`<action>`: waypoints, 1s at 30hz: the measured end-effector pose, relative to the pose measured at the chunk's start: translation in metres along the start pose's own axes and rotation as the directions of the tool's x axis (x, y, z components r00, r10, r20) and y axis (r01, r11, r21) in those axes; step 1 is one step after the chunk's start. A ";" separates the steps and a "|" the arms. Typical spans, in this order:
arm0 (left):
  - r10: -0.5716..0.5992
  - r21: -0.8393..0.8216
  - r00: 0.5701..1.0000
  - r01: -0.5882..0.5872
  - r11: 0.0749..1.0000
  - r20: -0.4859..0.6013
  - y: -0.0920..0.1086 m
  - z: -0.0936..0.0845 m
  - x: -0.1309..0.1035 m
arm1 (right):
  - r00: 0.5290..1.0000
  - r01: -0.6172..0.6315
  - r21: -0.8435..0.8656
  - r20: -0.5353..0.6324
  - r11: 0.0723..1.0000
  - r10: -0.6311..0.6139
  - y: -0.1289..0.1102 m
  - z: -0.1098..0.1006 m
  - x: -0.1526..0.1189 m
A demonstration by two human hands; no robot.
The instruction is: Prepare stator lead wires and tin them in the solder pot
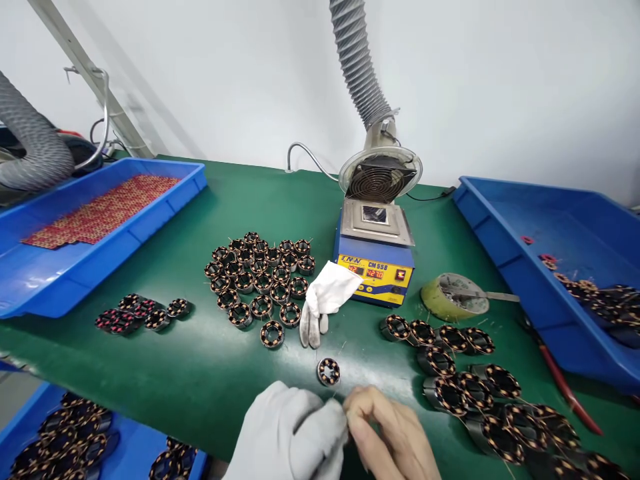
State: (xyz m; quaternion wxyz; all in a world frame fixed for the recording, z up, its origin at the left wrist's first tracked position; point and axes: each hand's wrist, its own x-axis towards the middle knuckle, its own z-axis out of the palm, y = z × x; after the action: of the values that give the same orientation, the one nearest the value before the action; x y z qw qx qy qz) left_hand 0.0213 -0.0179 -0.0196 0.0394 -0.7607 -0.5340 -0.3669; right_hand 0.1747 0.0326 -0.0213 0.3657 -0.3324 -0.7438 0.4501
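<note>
Just beyond our bunched fingers — slightly left — a wound ring sits on the counter, opening upward, nearer our gloved left hand than our bare right hand; whether they grip anything, we cannot tell.

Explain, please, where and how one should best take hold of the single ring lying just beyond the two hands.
Pinch the ring by opposite sides of its outer wall, probably best from above with the bare right hand: it lies flat, hole facing up, apart from the other rings, leaving room around it.
</note>
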 end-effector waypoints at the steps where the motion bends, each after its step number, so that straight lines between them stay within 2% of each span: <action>1: 0.044 0.041 0.999 -0.044 0.998 -0.004 0.000 -0.001 0.000 | 0.985 -0.169 0.206 0.081 0.964 0.155 0.001 0.001 -0.002; 2: 0.043 0.026 0.999 -0.043 0.999 -0.003 0.000 -0.002 0.000 | 0.958 -0.281 0.399 0.168 0.873 0.231 0.002 0.002 -0.003; 3: -0.008 -0.027 1.000 0.008 1.000 -0.008 0.001 -0.003 0.000 | 0.949 -0.312 0.541 0.215 0.781 0.231 0.003 0.002 -0.003; 4: -0.086 -0.119 0.996 0.087 0.989 0.012 0.001 -0.004 0.001 | 0.958 -0.286 0.612 0.204 0.738 0.202 0.005 0.002 -0.003; 5: -0.172 -0.228 0.984 0.179 0.957 0.052 0.002 -0.004 0.001 | 0.977 -0.215 0.615 0.143 0.759 0.160 0.006 0.001 -0.001; 7: -0.301 -0.429 0.939 0.343 0.836 0.164 0.002 -0.004 0.001 | 0.999 -0.038 0.457 0.000 0.888 0.043 0.007 -0.001 0.003; 9: -0.380 -0.550 0.880 0.475 0.687 0.285 0.001 -0.001 -0.002 | 0.996 0.087 0.285 -0.056 0.955 -0.074 0.006 -0.003 0.006; 12: -0.466 -0.604 0.790 0.608 0.516 0.397 -0.004 0.005 -0.011 | 0.974 0.227 0.222 -0.078 0.948 -0.215 0.006 -0.002 0.008; 15: -0.535 -0.599 0.699 0.702 0.387 0.474 -0.005 0.010 -0.018 | 0.957 0.286 0.165 -0.096 0.944 -0.274 0.005 0.000 0.006; 17: -0.569 -0.586 0.631 0.755 0.294 0.527 -0.002 0.010 -0.017 | 0.971 0.224 0.155 -0.117 0.962 -0.208 0.004 -0.003 0.003; 18: -0.584 -0.587 0.605 0.769 0.252 0.541 0.001 0.009 -0.015 | 0.973 0.181 0.182 -0.173 0.966 -0.149 0.003 -0.006 0.002; 19: -0.607 -0.591 0.578 0.778 0.211 0.545 0.004 0.009 -0.012 | 0.963 0.142 0.229 -0.256 0.963 -0.081 0.003 -0.009 0.001; 21: -0.664 -0.617 0.538 0.773 0.144 0.520 0.008 0.008 -0.007 | 0.911 0.121 0.322 -0.411 0.939 0.023 0.003 -0.014 -0.001; 22: -0.675 -0.636 0.527 0.764 0.110 0.517 0.009 0.008 -0.006 | 0.899 0.120 0.350 -0.436 0.929 0.048 0.004 -0.015 -0.002; 24: -0.658 -0.675 0.522 0.737 0.028 0.543 0.009 0.009 -0.005 | 0.929 0.048 0.403 -0.354 0.914 0.107 0.008 -0.011 -0.004; 26: -0.607 -0.724 0.576 0.690 0.002 0.547 0.008 0.012 -0.009 | 0.949 -0.094 0.533 -0.206 0.841 0.237 0.014 0.000 -0.006; 27: -0.586 -0.745 0.618 0.666 0.037 0.524 0.007 0.014 -0.012 | 0.938 -0.173 0.628 -0.131 0.759 0.322 0.016 0.008 -0.007; 28: -0.573 -0.756 0.662 0.646 0.109 0.483 0.006 0.016 -0.015 | 0.913 -0.243 0.724 -0.055 0.646 0.405 0.018 0.017 -0.007; 30: -0.569 -0.716 0.747 0.601 0.356 0.344 0.003 0.023 -0.022 | 0.844 -0.341 0.860 0.104 0.378 0.526 0.018 0.032 -0.008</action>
State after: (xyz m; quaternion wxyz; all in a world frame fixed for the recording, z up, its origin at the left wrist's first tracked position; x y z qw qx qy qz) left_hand 0.0324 -0.0259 -0.0484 -0.4441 -0.4606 -0.5481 -0.5387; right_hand 0.1547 0.0193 -0.0502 0.4166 -0.3322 -0.2705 0.8018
